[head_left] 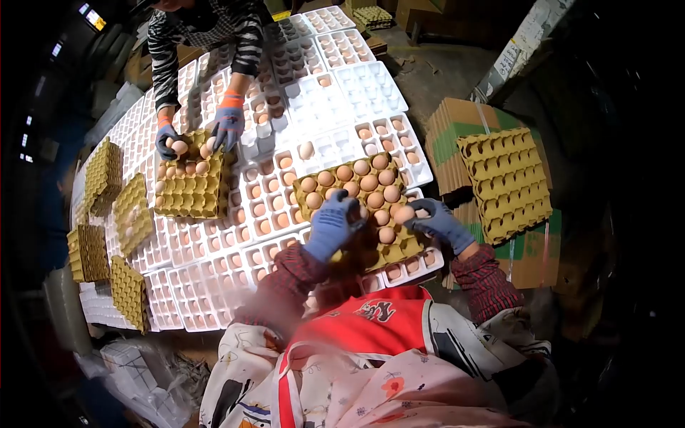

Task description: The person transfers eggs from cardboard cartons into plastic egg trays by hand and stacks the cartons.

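A yellow-brown pulp egg tray [391, 251], partly filled with brown eggs [369, 182], lies before me on white foam egg trays. My left hand [334, 222], in a blue-grey glove, is over the tray's near left part. Its fingers are curled around an egg [362, 212] that is partly hidden. At the tray's right edge my right hand [441, 225], gloved alike, grips an egg [404, 215] at its fingertips. A second egg [421, 210] shows between its fingers.
Across the table a co-worker's gloved hands [228, 123] hold eggs over another pulp tray [187, 201]. White foam trays [371, 89] cover the table. Pulp tray stacks [103, 175] stand left. More pulp trays [505, 184] lie on flattened cartons [449, 118] at right, near a post [515, 60].
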`<action>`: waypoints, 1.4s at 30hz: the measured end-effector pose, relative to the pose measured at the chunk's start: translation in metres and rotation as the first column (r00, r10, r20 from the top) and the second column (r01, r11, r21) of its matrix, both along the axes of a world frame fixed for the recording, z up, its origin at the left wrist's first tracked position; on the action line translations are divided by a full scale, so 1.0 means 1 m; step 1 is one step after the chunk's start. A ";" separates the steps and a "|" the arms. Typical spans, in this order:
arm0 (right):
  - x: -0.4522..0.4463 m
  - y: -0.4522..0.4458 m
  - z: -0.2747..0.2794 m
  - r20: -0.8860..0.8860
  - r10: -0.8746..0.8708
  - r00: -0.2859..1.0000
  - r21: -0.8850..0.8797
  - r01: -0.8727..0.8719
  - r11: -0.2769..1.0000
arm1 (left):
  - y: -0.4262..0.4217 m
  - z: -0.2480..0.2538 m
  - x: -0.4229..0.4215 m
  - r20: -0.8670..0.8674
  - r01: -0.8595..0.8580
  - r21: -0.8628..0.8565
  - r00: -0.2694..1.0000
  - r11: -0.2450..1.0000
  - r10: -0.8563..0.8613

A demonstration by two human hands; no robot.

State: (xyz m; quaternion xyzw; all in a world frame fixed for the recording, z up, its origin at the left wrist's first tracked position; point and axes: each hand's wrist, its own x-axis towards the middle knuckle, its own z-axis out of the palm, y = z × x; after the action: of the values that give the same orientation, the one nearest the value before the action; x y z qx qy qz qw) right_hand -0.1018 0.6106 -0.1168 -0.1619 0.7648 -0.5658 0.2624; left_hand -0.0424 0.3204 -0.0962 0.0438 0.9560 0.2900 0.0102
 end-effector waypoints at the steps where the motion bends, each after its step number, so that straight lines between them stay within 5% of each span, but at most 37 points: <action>1: -0.010 -0.014 0.014 0.376 -0.140 0.916 -0.108 0.193 0.975 | -0.017 0.005 -0.013 -0.055 -0.072 0.062 0.996 0.995 0.076; 2: -0.023 -0.031 0.023 0.336 -0.140 0.931 -0.152 0.200 0.968 | -0.035 0.009 -0.028 -0.101 -0.137 0.125 0.983 0.983 0.150; 4: -0.051 -0.082 0.041 0.076 -0.154 0.985 0.023 0.152 0.988 | -0.071 0.017 -0.070 0.025 -0.213 -0.079 0.976 0.974 0.215; 6: -0.086 -0.134 0.035 -0.462 0.053 0.885 0.256 0.076 0.964 | -0.102 -0.023 -0.112 0.029 -0.219 -0.300 0.971 0.928 0.239; 9: -0.132 -0.196 -0.016 -0.522 0.299 0.799 0.646 0.142 0.750 | -0.109 -0.023 -0.150 0.407 0.023 -0.435 0.897 0.900 0.174; 11: -0.152 -0.214 -0.025 -0.351 0.465 0.813 0.812 0.016 0.584 | -0.105 -0.017 -0.160 0.374 0.014 -0.354 0.918 0.935 0.128; 14: -0.177 -0.215 0.005 -0.201 0.487 0.850 0.810 -0.135 0.571 | -0.096 -0.047 -0.174 0.032 -0.043 -0.112 0.998 0.993 0.047; 16: -0.194 -0.222 -0.017 -0.209 0.365 0.907 0.768 -0.079 0.635 | -0.091 -0.058 -0.188 0.151 0.077 -0.165 0.987 0.983 -0.052; 18: -0.206 -0.230 -0.043 -0.461 0.147 0.875 0.619 0.198 0.760 | -0.091 -0.056 -0.200 0.250 0.136 -0.224 0.965 0.965 -0.077; 19: -0.199 -0.227 -0.052 -0.576 -0.011 0.817 0.379 0.279 0.882 | -0.096 -0.056 -0.205 0.130 0.033 -0.143 0.991 0.989 -0.014; 22: -0.193 -0.219 -0.078 -0.724 0.376 0.578 0.527 0.113 0.842 | -0.111 -0.064 -0.223 -0.321 -0.182 -0.004 0.932 0.983 0.171; 23: -0.182 -0.216 -0.066 -0.719 0.353 0.599 0.511 0.112 0.852 | -0.120 -0.075 -0.231 -0.362 -0.137 -0.080 0.927 0.987 0.099; 24: -0.175 -0.218 -0.062 -0.721 0.148 0.677 0.354 0.177 0.919 | -0.127 -0.086 -0.235 -0.395 -0.095 -0.158 0.918 0.983 0.026; 26: -0.153 -0.204 -0.033 -0.512 -0.053 0.857 0.179 0.167 0.970 | -0.136 -0.105 -0.234 -0.278 0.025 -0.432 0.947 0.902 -0.159; 28: -0.125 -0.193 -0.023 -0.462 -0.123 0.879 -0.026 0.125 0.992 | -0.133 -0.092 -0.226 -0.420 -0.007 -0.204 0.904 0.979 -0.081; 32: -0.060 -0.152 0.011 -0.353 -0.245 0.903 -0.123 0.215 0.969 | -0.138 -0.072 -0.179 -0.387 -0.094 -0.269 0.922 0.959 -0.018; 34: -0.032 -0.131 0.002 -0.282 -0.333 0.900 -0.137 0.306 0.942 | -0.147 -0.084 -0.167 -0.150 -0.164 -0.127 0.978 0.978 0.145; 35: -0.019 -0.122 0.002 -0.234 -0.391 0.890 -0.144 0.366 0.919 | -0.157 -0.099 -0.166 -0.292 -0.157 -0.074 0.948 0.985 0.129; 38: 0.009 -0.099 0.006 -0.224 -0.439 0.870 -0.109 0.425 0.899 | -0.155 -0.088 -0.167 -0.210 -0.200 -0.112 0.962 0.973 0.174; 39: 0.014 -0.094 0.009 -0.263 -0.416 0.870 -0.064 0.415 0.908 | -0.150 -0.086 -0.167 -0.302 -0.226 -0.157 0.938 0.961 0.172; 42: 0.025 -0.074 0.015 -0.310 -0.348 0.885 -0.046 0.351 0.935 | -0.123 -0.068 -0.160 -0.277 -0.128 0.071 0.950 0.989 0.143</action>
State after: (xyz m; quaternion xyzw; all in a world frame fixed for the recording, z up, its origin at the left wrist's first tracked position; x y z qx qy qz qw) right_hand -0.0767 0.5364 -0.1014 -0.1078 0.8164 -0.5664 0.0323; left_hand -0.2027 0.1972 -0.1639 0.0190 0.9405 0.3057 -0.1471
